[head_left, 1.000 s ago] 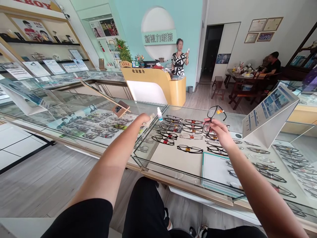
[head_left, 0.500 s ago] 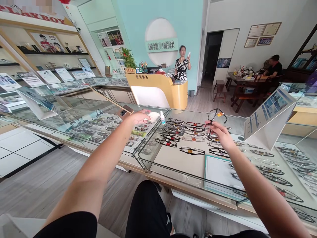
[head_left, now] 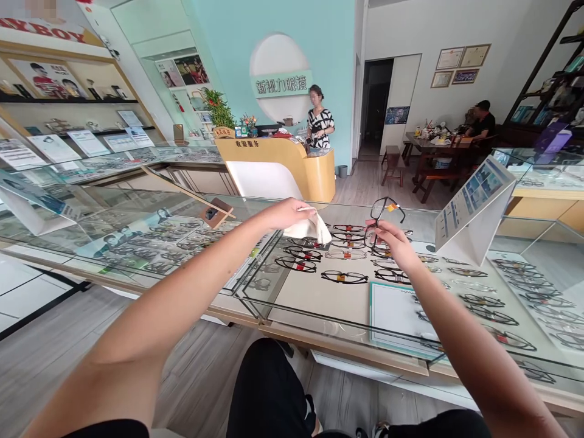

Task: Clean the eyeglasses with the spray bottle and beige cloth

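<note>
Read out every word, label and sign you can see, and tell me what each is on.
"新视力眼镜": wall sign.
"收银服务": yellow counter.
"AYBOY", its start cut off by the picture's edge: upper-left sign.
Too small or blurred to read: wooden plaque, framed sheets, right display stand, teal-edged board, orange tag on the glasses in the right hand.

Head-cam POV, facing fwd & down.
Near: L hand [head_left: 288,214], R hand [head_left: 393,239] over glass counter [head_left: 337,348]; far: back wall [head_left: 326,36].
</note>
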`<state>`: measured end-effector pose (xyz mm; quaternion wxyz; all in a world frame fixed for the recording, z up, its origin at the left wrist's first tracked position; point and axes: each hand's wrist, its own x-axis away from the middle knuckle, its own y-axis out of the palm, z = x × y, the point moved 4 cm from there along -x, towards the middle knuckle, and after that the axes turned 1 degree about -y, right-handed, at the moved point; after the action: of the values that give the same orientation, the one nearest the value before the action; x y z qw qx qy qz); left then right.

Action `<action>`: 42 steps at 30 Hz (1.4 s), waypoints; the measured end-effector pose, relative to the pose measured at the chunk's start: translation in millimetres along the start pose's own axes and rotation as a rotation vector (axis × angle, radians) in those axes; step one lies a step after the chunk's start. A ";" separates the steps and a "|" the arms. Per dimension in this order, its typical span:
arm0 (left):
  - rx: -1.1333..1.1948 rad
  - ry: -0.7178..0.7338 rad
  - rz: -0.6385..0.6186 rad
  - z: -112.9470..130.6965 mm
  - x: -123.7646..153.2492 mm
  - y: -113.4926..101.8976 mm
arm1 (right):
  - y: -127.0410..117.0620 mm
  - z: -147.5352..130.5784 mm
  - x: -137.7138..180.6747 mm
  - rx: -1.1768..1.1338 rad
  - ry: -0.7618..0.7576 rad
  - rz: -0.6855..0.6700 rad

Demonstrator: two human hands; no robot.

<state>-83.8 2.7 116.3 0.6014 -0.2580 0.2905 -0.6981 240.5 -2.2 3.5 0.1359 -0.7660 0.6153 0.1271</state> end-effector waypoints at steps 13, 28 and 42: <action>0.504 -0.015 -0.114 18.4 -34.0 84.3 | -13.1 -5.8 -6.1 -0.083 -0.027 0.089; 0.550 -0.047 0.055 7.7 -60.7 137.5 | 1.8 -15.0 5.8 -0.342 -0.010 -0.091; 0.399 0.348 0.379 33.1 -23.7 129.5 | 18.7 -36.0 22.8 -0.298 -0.082 -0.125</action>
<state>32.4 9.0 46.4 0.7007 0.0471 0.2895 -0.6504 228.0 -39.9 27.8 0.0536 -0.8087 0.5346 0.2395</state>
